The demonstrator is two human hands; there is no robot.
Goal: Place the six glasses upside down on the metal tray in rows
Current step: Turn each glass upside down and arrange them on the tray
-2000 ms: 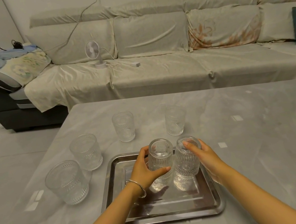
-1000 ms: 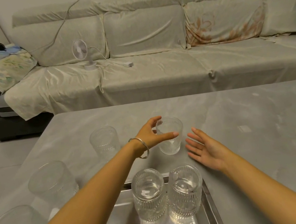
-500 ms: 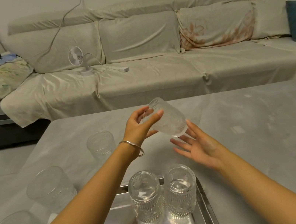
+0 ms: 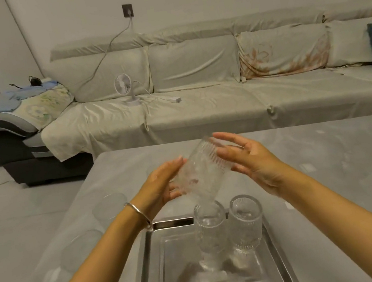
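A ribbed clear glass [image 4: 201, 172] hangs tilted in the air above the metal tray [image 4: 146, 264], base up and away, mouth pointing down towards me. My left hand [image 4: 161, 188] cups its left side and my right hand [image 4: 251, 162] touches its right side with spread fingers. Two glasses stand upside down side by side at the tray's far edge, one in the middle [image 4: 210, 228] and one to the right [image 4: 245, 224]. Two upright glasses show faintly on the table at the left, one farther [image 4: 110, 207] and one nearer [image 4: 82, 251].
The grey table [image 4: 330, 166] stretches right of the tray. Behind it runs a covered sofa [image 4: 222, 101] with a small white fan [image 4: 124, 87] and a power strip on the seat.
My left hand lifted a glass off the table and brought it back over the tray. The glass has turned over, and my right hand has come up against its side.
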